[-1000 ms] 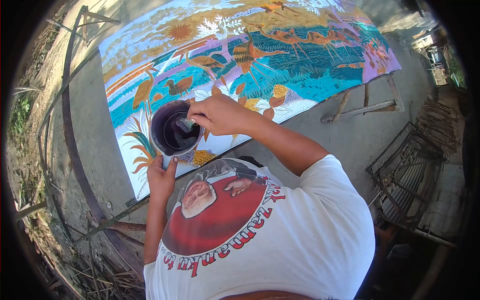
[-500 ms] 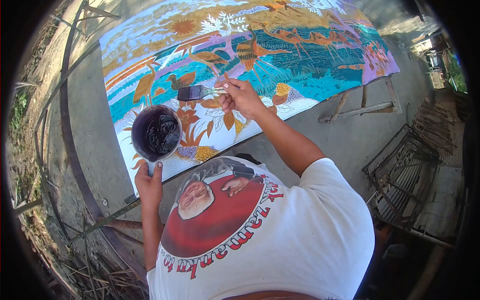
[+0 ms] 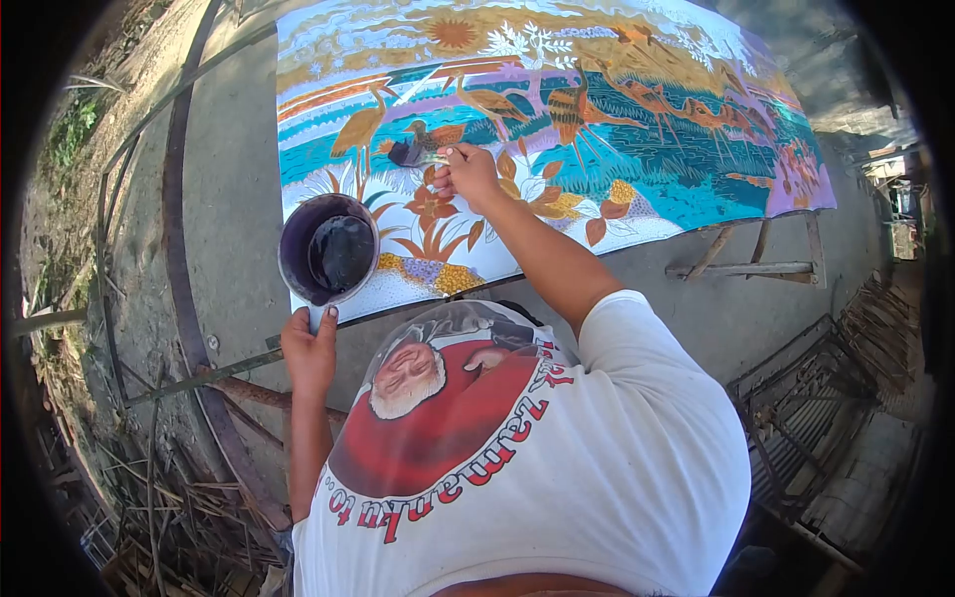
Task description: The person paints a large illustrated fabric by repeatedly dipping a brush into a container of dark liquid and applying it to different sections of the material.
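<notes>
Head view, right hand [image 3: 466, 177]: we pinch the brush [image 3: 405, 154] by its handle, closed.
Left hand [image 3: 310, 350]: closed on the handle of the pot [image 3: 291, 249], nearer our body.
Brush axis: roughly sideways, dark end leftward, beyond the pot; contact unclear to us.
Painted sheet [image 3: 657, 169]: beneath, stretching rightward.

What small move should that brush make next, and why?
Perhaps a short stroke onto the pale patch below the duck: the right fingers hold the dark-tipped brush close by, and the left fingers hold the cup aside.
</notes>
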A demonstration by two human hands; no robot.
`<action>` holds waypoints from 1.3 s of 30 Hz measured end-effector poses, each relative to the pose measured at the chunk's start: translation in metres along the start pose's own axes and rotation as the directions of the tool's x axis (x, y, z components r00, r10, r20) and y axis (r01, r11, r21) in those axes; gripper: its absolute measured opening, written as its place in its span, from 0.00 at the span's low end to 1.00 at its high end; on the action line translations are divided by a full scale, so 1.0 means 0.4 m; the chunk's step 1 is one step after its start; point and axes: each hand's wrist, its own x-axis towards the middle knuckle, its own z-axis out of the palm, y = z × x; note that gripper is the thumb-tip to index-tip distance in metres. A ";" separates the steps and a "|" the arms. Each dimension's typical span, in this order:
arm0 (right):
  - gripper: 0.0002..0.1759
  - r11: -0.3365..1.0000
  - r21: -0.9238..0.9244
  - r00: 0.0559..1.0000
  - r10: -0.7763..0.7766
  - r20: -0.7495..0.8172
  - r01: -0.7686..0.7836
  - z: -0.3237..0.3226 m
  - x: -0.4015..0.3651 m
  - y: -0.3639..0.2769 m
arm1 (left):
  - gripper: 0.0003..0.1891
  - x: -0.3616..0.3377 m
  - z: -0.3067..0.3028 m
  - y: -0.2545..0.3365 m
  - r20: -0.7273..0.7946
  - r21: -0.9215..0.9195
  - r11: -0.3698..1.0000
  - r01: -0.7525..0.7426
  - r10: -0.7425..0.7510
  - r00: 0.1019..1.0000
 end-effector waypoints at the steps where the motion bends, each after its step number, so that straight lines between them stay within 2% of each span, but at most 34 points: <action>1: 0.14 1.000 0.016 0.999 0.010 0.030 -0.010 0.017 0.010 -0.001 | 0.19 -0.004 -0.006 0.001 -0.005 0.003 1.000 -0.001 0.001 1.000; 4: 0.15 0.993 -0.022 0.967 -0.118 -0.228 0.116 -0.091 0.074 -0.016 | 0.19 -0.019 -0.010 -0.003 -0.010 -0.032 0.997 0.071 -0.071 0.997; 5: 0.16 0.989 -0.055 0.937 -0.151 -0.316 0.140 -0.141 0.092 -0.015 | 0.19 -0.024 -0.014 -0.011 -0.023 -0.013 0.999 0.036 -0.037 0.999; 7: 0.16 0.988 -0.007 0.898 -0.141 -0.418 0.152 -0.195 0.105 -0.029 | 0.19 -0.036 -0.024 -0.017 -0.045 0.002 1.000 0.009 -0.009 0.999; 8: 0.16 0.988 -0.010 0.901 -0.142 -0.409 0.152 -0.175 0.113 -0.021 | 0.19 -0.041 -0.028 -0.018 -0.046 -0.001 1.000 0.023 -0.023 0.999; 11: 0.16 0.996 -0.009 0.965 -0.085 -0.248 0.086 -0.043 0.109 0.001 | 0.19 -0.043 -0.039 -0.037 -0.041 -0.022 0.999 0.029 -0.029 0.999; 13: 0.15 0.988 -0.114 0.982 -0.125 -0.143 0.109 0.082 0.101 0.022 | 0.18 -0.041 -0.050 -0.034 -0.038 -0.033 0.999 0.015 -0.016 0.999; 14: 0.15 0.988 -0.109 0.981 -0.127 -0.144 0.112 0.117 0.095 0.018 | 0.17 -0.041 -0.057 -0.023 -0.027 -0.043 0.999 0.025 -0.026 0.999; 16: 0.15 0.996 -0.076 0.999 -0.041 0.012 0.042 0.165 0.085 0.002 | 0.16 -0.041 -0.070 -0.012 -0.014 -0.047 0.998 0.032 -0.033 0.999; 17: 0.15 0.994 -0.072 0.997 -0.083 -0.007 0.082 0.148 0.083 -0.014 | 0.15 -0.042 -0.077 -0.012 -0.010 -0.032 0.999 0.041 -0.041 0.999; 20: 0.15 0.982 -0.120 0.959 -0.167 -0.230 0.143 -0.020 0.111 -0.011 | 0.14 -0.052 -0.090 -0.017 -0.020 -0.009 1.000 0.025 -0.025 0.999; 21: 0.15 0.977 -0.132 0.926 -0.201 -0.321 0.166 -0.086 0.120 -0.015 | 0.14 -0.051 -0.095 -0.015 -0.032 0.001 1.000 0.000 0.000 0.999; 23: 0.13 0.985 -0.069 0.838 -0.173 -0.517 0.161 -0.183 0.139 -0.003 | 0.14 -0.055 -0.113 -0.004 -0.050 -0.021 1.000 -0.014 0.013 0.999; 26: 0.16 0.989 -0.016 0.879 -0.138 -0.457 0.147 -0.112 0.125 0.003 | 0.14 -0.055 -0.126 -0.013 -0.048 -0.070 0.998 0.007 -0.010 0.999; 27: 0.16 0.992 0.021 0.914 -0.105 -0.391 0.123 -0.051 0.120 0.017 | 0.14 -0.052 -0.131 -0.019 -0.039 -0.099 0.994 0.041 -0.045 0.998; 29: 0.17 0.997 0.039 0.984 -0.065 -0.166 0.073 0.076 0.092 0.036 | 0.14 -0.044 -0.139 -0.033 -0.051 -0.061 0.998 0.003 -0.006 0.999; 31: 0.16 0.995 -0.096 1.000 0.017 -0.018 -0.019 0.182 0.046 0.017 | 0.15 -0.035 -0.152 -0.053 -0.066 -0.016 0.999 -0.037 0.036 0.997; 32: 0.16 0.996 -0.090 1.000 0.014 -0.019 -0.015 0.197 0.026 -0.006 | 0.16 -0.032 -0.161 -0.068 -0.071 0.016 0.999 -0.038 0.039 0.997; 34: 0.16 0.938 -0.340 0.995 -0.042 0.087 0.070 0.215 -0.026 -0.080 | 0.16 -0.026 -0.180 -0.072 -0.066 0.045 0.998 -0.047 0.050 0.997; 36: 0.15 0.927 -0.364 0.994 -0.066 0.087 0.093 0.205 -0.089 -0.169 | 0.17 -0.024 -0.185 -0.063 -0.060 0.070 0.995 -0.065 0.070 0.996; 38: 0.15 0.942 -0.260 0.966 -0.162 0.200 0.212 0.207 -0.164 -0.247 | 0.17 -0.015 -0.183 -0.077 -0.041 0.059 0.995 -0.080 0.083 0.996; 39: 0.15 0.940 -0.264 0.967 -0.168 0.194 0.216 0.219 -0.203 -0.285 | 0.17 -0.006 -0.185 -0.080 -0.031 0.056 0.994 -0.092 0.094 0.995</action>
